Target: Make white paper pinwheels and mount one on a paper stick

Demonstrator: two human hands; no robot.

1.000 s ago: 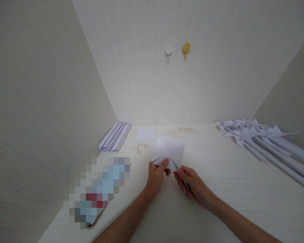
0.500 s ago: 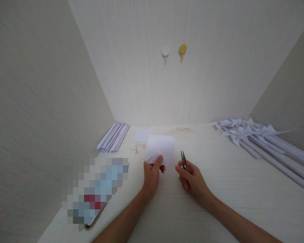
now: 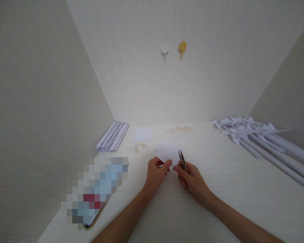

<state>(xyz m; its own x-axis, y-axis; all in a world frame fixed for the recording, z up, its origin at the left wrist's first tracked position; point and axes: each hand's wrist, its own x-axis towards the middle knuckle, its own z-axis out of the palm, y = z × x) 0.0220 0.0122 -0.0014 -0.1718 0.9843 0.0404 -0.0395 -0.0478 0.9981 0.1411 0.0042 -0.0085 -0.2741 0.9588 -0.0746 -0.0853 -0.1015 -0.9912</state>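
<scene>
A white paper square, blurred and partly turned, is pinched between the thumb and fingers of my left hand. My right hand is closed around small dark metal scissors, their two narrow blades pointing away from me and slightly apart. The right fingertips meet the near edge of the paper beside the left thumb; whether they grip it, I cannot tell. Another flat white paper square lies on the table beyond my left hand. A scatter of small light-coloured bits sits just in front of it.
A bundle of rolled paper tubes lies at the left wall. Several paper pinwheels on sticks are piled at the right. A blurred-out object rests at the near left. Thin tan bits lie by the back wall, which bears two hooks.
My left hand has moved right, toward the right hand, and the paper has turned with it. The right fingertips now meet the paper's near edge. The scissors stay in the right hand.
</scene>
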